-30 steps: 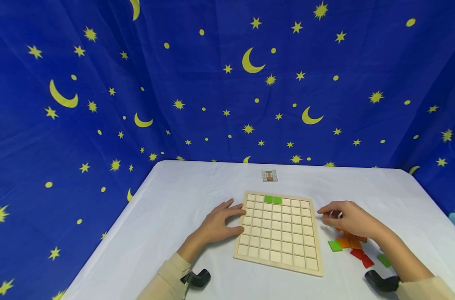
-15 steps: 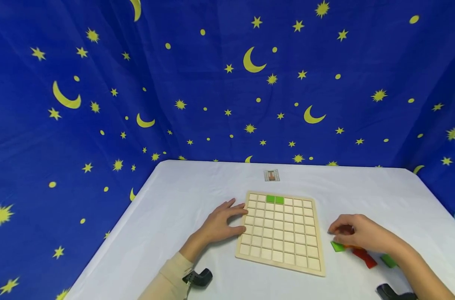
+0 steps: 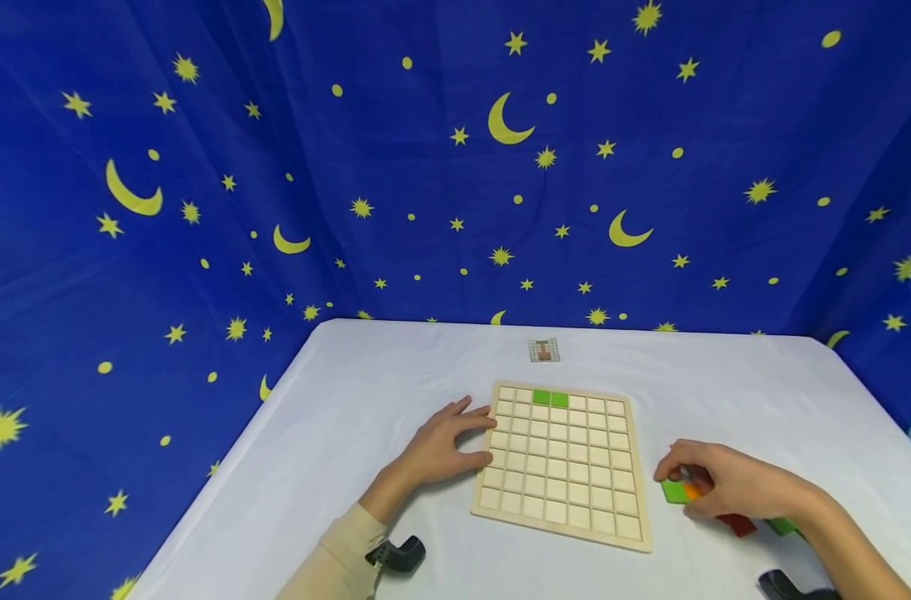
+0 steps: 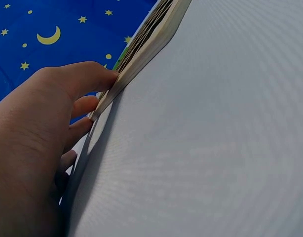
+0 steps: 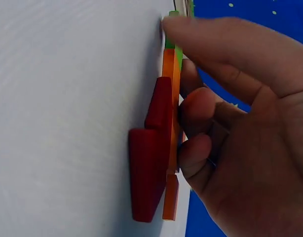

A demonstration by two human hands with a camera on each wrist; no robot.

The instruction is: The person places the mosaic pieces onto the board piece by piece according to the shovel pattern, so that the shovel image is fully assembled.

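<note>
A pale wooden grid board (image 3: 560, 461) lies on the table with two green square tiles (image 3: 550, 398) in its far row. My left hand (image 3: 440, 447) rests against the board's left edge, fingers spread. In the left wrist view its thumb (image 4: 94, 79) touches the rim. My right hand (image 3: 740, 479) is low over a loose pile right of the board, thumb and index finger apart around a green tile (image 3: 675, 492). An orange tile (image 3: 693, 491) shows between them. In the right wrist view, bent fingers sit beside orange tiles (image 5: 173, 113) and red tiles (image 5: 149, 163). Part of the pile is hidden.
A small card with a gridded picture (image 3: 543, 350) lies beyond the board on the white-covered table (image 3: 395, 367). Another green tile (image 3: 782, 526) is partly under the right wrist. A blue curtain with moons and stars (image 3: 425, 167) hangs behind the table.
My right hand has moved toward me and down, from beside the board's right edge to the green tile in the loose pile. The left hand stays at the board's edge.
</note>
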